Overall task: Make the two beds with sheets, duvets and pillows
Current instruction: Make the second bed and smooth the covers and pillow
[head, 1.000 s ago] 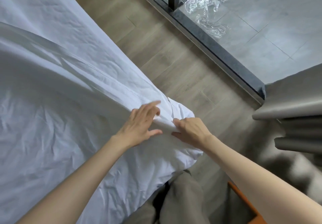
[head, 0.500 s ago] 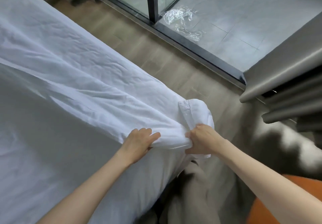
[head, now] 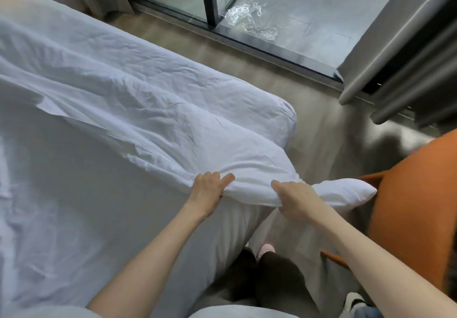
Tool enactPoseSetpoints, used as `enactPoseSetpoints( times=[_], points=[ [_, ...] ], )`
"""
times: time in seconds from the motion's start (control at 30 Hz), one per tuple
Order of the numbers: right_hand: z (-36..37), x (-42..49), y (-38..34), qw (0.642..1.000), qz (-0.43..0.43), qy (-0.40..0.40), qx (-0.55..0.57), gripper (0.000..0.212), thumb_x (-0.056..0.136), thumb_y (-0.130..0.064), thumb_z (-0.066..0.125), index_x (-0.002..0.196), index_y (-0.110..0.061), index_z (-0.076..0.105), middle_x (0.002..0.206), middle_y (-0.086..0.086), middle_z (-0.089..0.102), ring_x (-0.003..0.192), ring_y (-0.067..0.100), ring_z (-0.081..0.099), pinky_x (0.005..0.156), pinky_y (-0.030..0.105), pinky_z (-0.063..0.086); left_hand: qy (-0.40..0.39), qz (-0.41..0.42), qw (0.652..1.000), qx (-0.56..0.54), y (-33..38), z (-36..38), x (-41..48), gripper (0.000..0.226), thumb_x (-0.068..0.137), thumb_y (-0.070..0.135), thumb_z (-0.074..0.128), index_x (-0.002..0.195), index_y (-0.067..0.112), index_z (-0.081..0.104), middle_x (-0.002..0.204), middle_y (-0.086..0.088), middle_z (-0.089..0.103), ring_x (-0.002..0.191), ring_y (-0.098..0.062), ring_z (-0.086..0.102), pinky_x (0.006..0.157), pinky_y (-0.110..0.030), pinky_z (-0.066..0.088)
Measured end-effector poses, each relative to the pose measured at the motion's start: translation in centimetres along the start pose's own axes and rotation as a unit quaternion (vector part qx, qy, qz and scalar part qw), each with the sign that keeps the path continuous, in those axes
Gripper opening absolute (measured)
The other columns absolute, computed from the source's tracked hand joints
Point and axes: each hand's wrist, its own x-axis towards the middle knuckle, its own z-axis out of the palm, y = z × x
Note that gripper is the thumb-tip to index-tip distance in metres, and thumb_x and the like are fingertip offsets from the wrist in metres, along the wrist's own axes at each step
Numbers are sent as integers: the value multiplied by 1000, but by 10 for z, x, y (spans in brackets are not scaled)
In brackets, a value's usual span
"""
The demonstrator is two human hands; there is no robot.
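Note:
A white duvet [head: 153, 117] lies crumpled across the bed, whose white sheet [head: 61, 206] fills the left side of the view. My left hand [head: 210, 189] grips the duvet's near edge with fingers curled over the fold. My right hand [head: 294, 196] grips the same edge a short way to the right. The duvet's corner [head: 346, 194] sticks out past the bed's corner, lifted off the mattress. No pillow is in view.
An orange chair [head: 408, 213] stands close on the right. Grey curtains [head: 405, 53] hang at the upper right beside a sliding glass door track [head: 272, 48]. Crumpled clear plastic [head: 249, 18] lies on the tiled floor beyond. My feet [head: 267, 248] stand on wooden flooring.
Both hands have pulled the duvet edge towards me and to the right, so its corner now hangs beyond the bed. The view has tilted, bringing the orange chair in.

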Motion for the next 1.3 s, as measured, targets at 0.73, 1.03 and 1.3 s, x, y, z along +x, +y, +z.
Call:
enactPoseSetpoints(
  times=[0.73,1.03,1.3],
  points=[
    [106,-185,-152,991,-44,124,18,28,81,2,45,93,-17,30,83,5,46,74,34,54,61,35,34,76,-39,996,33,24,13,-235,43,69,-10,63,106,13,63,65,-15,52,56,-34,52,56,-35,30],
    [215,-204,-228,999,24,10,46,24,85,-6,48,103,-16,35,91,7,47,79,33,52,61,35,34,48,-60,997,23,12,84,-333,52,68,-14,59,112,13,63,71,-9,40,64,-25,35,62,-35,24],
    [262,-208,-270,951,63,-54,298,45,93,-13,53,136,-24,49,140,2,49,123,20,49,102,31,37,-194,-77,976,-56,-25,131,-403,34,94,33,57,128,32,59,139,1,45,130,-20,39,106,-39,29]
  ],
)
